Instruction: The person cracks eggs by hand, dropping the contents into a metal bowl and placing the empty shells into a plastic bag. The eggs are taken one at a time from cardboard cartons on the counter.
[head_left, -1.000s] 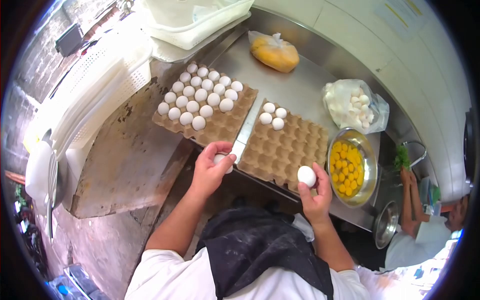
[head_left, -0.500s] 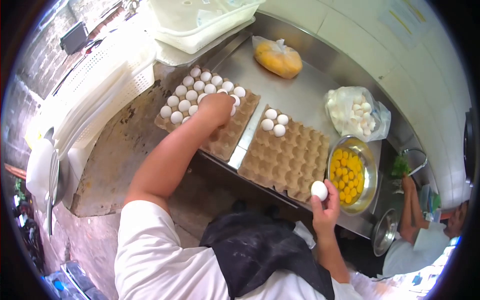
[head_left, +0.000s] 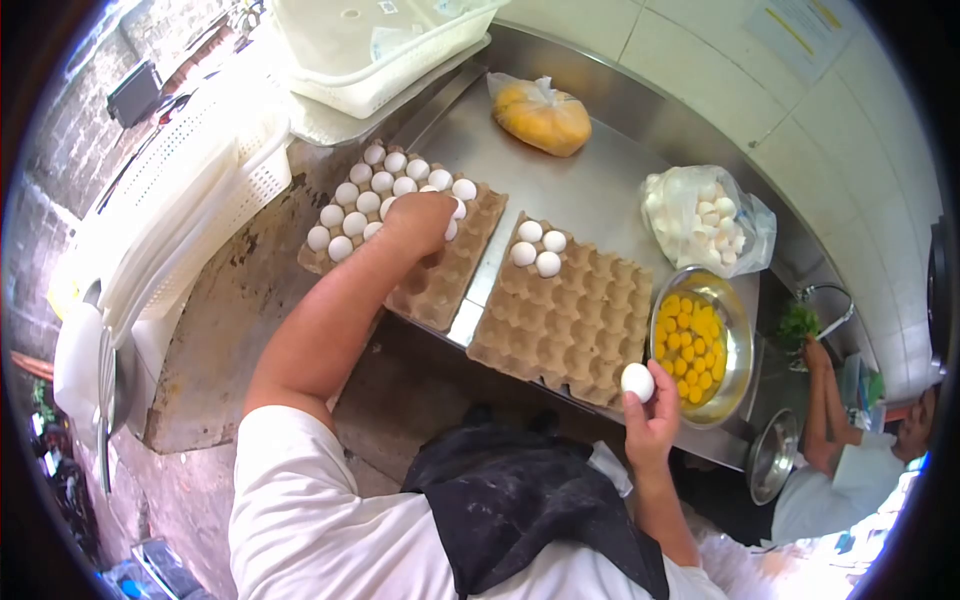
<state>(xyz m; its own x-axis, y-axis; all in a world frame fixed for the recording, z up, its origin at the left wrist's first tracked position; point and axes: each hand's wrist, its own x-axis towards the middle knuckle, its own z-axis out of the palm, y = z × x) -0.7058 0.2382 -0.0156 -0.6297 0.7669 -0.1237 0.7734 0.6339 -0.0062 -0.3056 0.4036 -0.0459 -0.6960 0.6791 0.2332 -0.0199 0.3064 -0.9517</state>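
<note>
My left hand [head_left: 420, 222] reaches down over the left egg tray [head_left: 473, 262], its fingers curled among the white eggs [head_left: 372, 202]. The fingertips are hidden under the hand, so I cannot see what they grip. Near the front corner of a second cardboard egg tray [head_left: 565, 322], my right hand [head_left: 652, 425] pinches a single white egg [head_left: 637, 381] between thumb and fingers. Several eggs [head_left: 540, 248] sit in the far left corner of that second tray. Just beyond my right hand stands a steel bowl [head_left: 742, 345] with many yolks [head_left: 690, 345] in it.
A clear bag of eggshells [head_left: 710, 222] lies behind the bowl. A tied bag of yellow food [head_left: 543, 117] rests at the back of the steel counter [head_left: 455, 130]. White plastic crates [head_left: 385, 75] stand at the left. At the right, another person [head_left: 835, 480] holds greens by a tap.
The view has shifted slightly, so the trays and counter appear a little further left. My left hand stays over the eggs, and my right hand keeps the egg beside the bowl.
</note>
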